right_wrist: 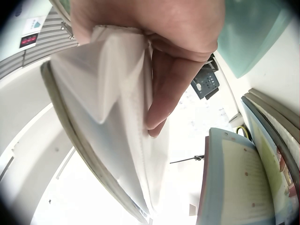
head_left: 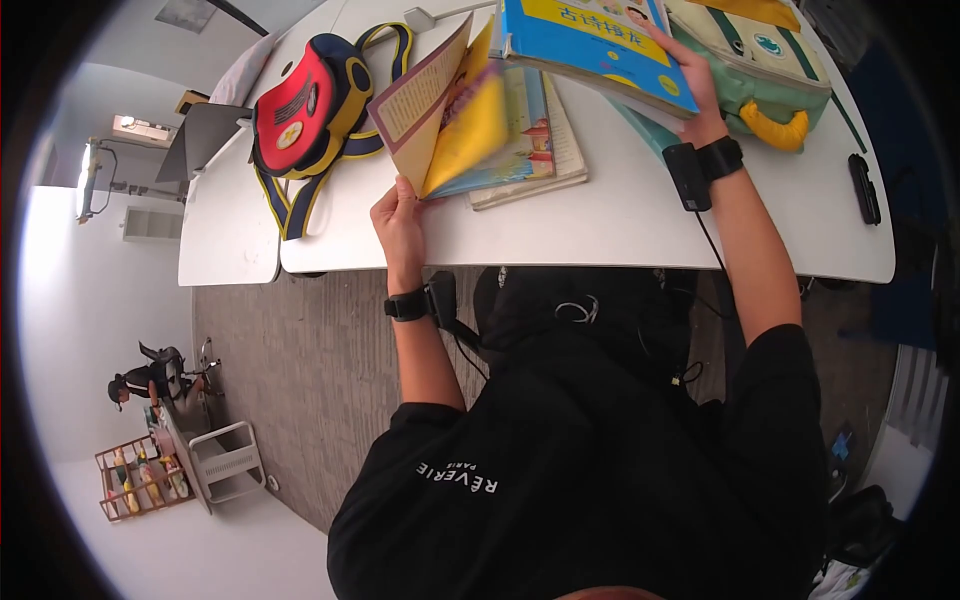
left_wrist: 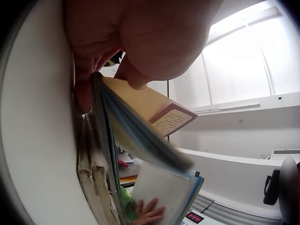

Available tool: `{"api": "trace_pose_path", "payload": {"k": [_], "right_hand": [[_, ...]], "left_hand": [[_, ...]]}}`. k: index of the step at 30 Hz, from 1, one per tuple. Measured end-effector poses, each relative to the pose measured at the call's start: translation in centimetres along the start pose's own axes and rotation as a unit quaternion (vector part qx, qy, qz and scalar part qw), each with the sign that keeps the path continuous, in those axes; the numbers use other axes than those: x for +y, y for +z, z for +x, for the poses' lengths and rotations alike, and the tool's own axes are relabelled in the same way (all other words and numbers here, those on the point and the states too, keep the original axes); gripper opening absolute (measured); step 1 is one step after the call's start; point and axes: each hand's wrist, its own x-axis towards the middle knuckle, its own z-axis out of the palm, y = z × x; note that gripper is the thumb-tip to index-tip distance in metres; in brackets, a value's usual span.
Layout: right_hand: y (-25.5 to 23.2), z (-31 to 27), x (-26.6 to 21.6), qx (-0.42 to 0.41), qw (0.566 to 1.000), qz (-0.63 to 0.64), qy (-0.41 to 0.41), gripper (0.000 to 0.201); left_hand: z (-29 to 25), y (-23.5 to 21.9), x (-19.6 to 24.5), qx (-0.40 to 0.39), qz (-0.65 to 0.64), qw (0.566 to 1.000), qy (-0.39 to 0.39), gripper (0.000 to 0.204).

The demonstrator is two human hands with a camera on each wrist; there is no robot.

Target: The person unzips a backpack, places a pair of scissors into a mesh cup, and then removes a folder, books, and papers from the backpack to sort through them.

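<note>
My left hand (head_left: 400,225) pinches the near corner of a picture book (head_left: 418,125) with a cream and purple cover. Its yellow pages are blurred and fanned open in the head view. In the left wrist view, the thumb is on the cover side and the fingers reach under the book's edge. Beneath it lie other worn books (head_left: 560,165), stacked flat. My right hand (head_left: 700,90) grips a thick blue book (head_left: 600,55) with a yellow title band, raised over the table. White pages (right_wrist: 124,84) hang bent beneath this hand in the right wrist view.
A red and navy child's backpack (head_left: 300,115) lies at the left on the white table (head_left: 600,225). A green and cream bag (head_left: 770,70) sits at the right, with a black pen-like object (head_left: 863,190) nearby. Another person (head_left: 150,380) is across the room beside a shelf (head_left: 140,480).
</note>
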Motion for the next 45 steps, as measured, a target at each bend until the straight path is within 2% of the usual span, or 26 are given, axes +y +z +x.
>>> {"api": "trace_pose_path", "payload": {"k": [4,6,12,18,26,35,37,45], "right_hand": [[0.7,-0.3,0.0,-0.003,1.0,-0.003,-0.001,0.043],[2.1,-0.6,0.3,0.066,0.997,-0.039,-0.016,0.041],[1.2,-0.2,0.1,0.07,0.997,-0.026,0.007,0.038],[1.6,-0.3,0.3,0.061,0.997,-0.037,-0.017,0.04],[1.9,-0.5,0.2,0.071,0.996,-0.049,-0.008,0.043],[1.3,-0.2,0.2,0.082,0.995,-0.057,-0.003,0.042],[1.3,-0.2,0.2,0.086,0.995,-0.054,-0.001,0.042],[1.5,-0.2,0.2,0.075,0.997,-0.036,0.002,0.044]], "left_hand": [[-0.2,0.8,0.5,0.028,-0.001,1.0,0.003,0.045],[-0.2,0.9,0.6,0.029,0.003,1.0,0.006,0.045],[-0.2,0.6,0.1,0.034,0.022,0.999,0.013,0.046],[-0.1,0.5,-0.2,0.035,0.052,0.998,0.027,0.048],[0.0,0.2,-0.6,0.038,0.051,0.998,0.023,0.048],[0.0,-0.1,-0.3,0.027,0.028,0.999,0.026,0.034],[-0.3,0.4,0.4,0.034,-0.037,0.998,0.033,0.031],[-0.3,0.6,0.5,0.043,-0.073,0.996,0.029,0.038]]}}
